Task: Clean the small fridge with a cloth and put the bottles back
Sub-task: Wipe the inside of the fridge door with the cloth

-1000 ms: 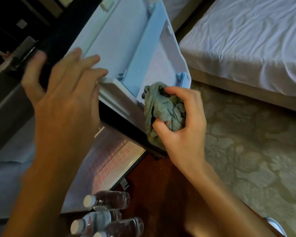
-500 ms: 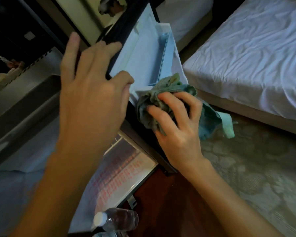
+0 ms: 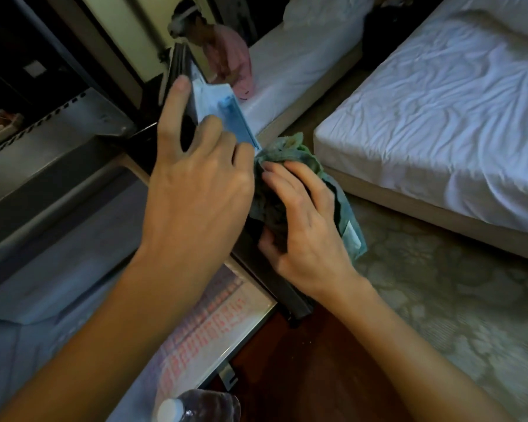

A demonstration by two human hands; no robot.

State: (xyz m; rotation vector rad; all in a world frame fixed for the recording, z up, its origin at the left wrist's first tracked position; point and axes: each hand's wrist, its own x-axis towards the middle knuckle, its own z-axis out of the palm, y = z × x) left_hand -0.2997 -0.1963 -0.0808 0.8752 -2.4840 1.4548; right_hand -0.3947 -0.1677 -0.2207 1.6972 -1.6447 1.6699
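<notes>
Your left hand (image 3: 195, 184) clamps the top edge of the fridge door (image 3: 214, 117), thumb on the outer face and fingers curled over the pale inner side. If that hold slackens while you rub, the door will likely swing and the wipe will skid off.

Just right of that hand, against the door's edge, sits the green cloth (image 3: 287, 153). It is bunched tight in your right hand (image 3: 305, 226), fingers over it and thumb beneath. A loose tail hangs down on the door's right side; it could snag the door's corner or brush the carpet (image 3: 439, 315) and pick up dirt. Your hands sit close together on the door, so a long stroke may strike your own knuckles.

Below the door, at the bottom edge of the view, one capped bottle (image 3: 195, 405) waits outside the fridge. A drawn-back elbow could knock it. Right of the door, well apart, stands a bed (image 3: 439, 117), which limits how far the door can open.
</notes>
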